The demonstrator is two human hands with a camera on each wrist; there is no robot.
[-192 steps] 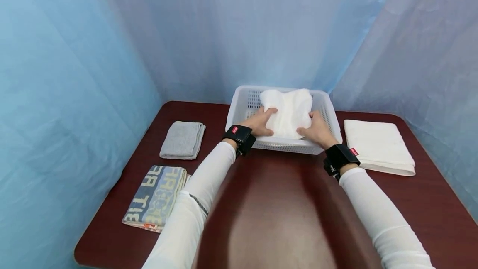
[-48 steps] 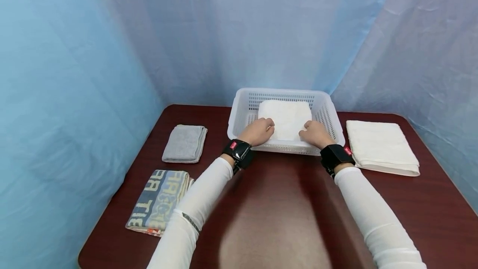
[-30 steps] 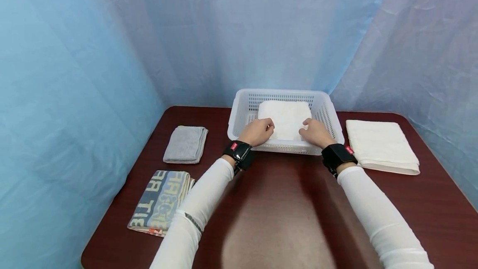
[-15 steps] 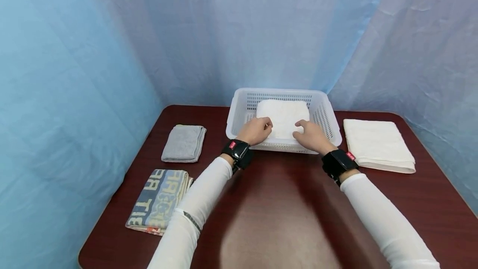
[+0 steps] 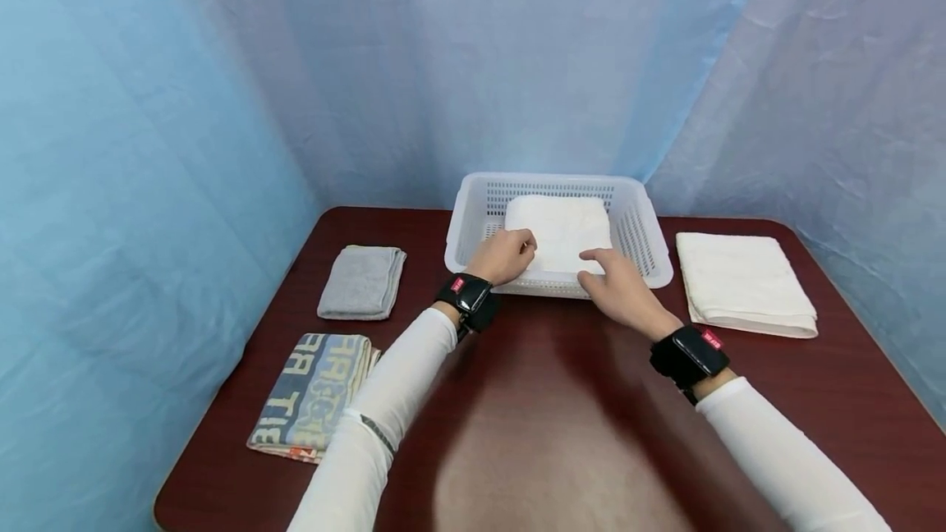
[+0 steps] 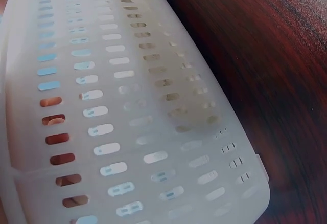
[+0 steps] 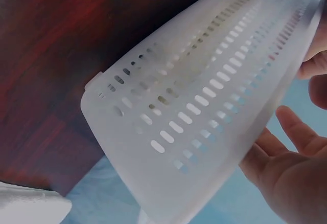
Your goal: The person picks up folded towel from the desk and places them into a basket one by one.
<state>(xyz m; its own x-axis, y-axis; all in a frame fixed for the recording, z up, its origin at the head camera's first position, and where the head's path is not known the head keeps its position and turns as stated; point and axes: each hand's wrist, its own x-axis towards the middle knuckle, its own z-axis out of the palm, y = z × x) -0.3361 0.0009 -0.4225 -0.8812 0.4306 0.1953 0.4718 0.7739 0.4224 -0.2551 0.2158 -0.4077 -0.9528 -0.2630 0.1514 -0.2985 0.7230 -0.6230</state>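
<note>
White towel [image 5: 559, 224] folded in basket [image 5: 638, 228], right of frame centre, just cleared by right hand [image 5: 619, 287], drawn back toward lower right, fingers apart; grip by left hand [image 5: 502, 258] unclear, so letting-go maybe half done.

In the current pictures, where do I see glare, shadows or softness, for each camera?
Head: pale glare on the table between two dark shadows; left wrist: greyish sheen on the table at upper right, the basket wall looking hazy; right wrist: table darker near the basket, whose wall looks soft.
</note>
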